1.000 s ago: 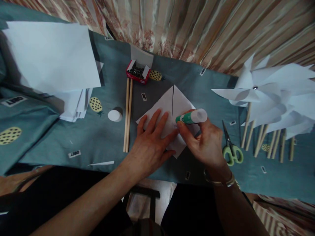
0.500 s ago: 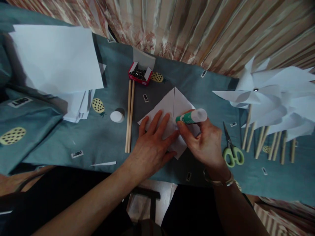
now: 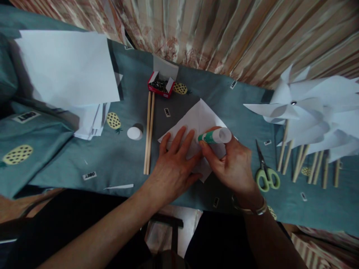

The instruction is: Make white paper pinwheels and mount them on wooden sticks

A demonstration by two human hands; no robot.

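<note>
A white paper square (image 3: 193, 115) lies turned cornerwise on the cloth, with crease or cut lines running in from its corners. My left hand (image 3: 175, 164) rests flat on its left half, fingers spread. In my right hand (image 3: 231, 160) is a green and white glue stick (image 3: 213, 136), tilted so its far end points down at the paper's middle. Where the glue tip meets the paper is hidden by the stick and fingers. A white round cap (image 3: 134, 133) sits to the left, beside two wooden sticks (image 3: 149, 134).
Green-handled scissors (image 3: 265, 173) lie right of my right hand. Paper pinwheels (image 3: 305, 108) on sticks are piled at the right. A red box (image 3: 160, 86) of small metal pins stands open behind. Stacked paper (image 3: 70, 67) fills the left; a paper strip (image 3: 120, 186) lies near the front edge.
The glue stick and my right hand have shifted slightly left over the paper, and the stick lies at a somewhat flatter angle. My left hand keeps its place on the paper.
</note>
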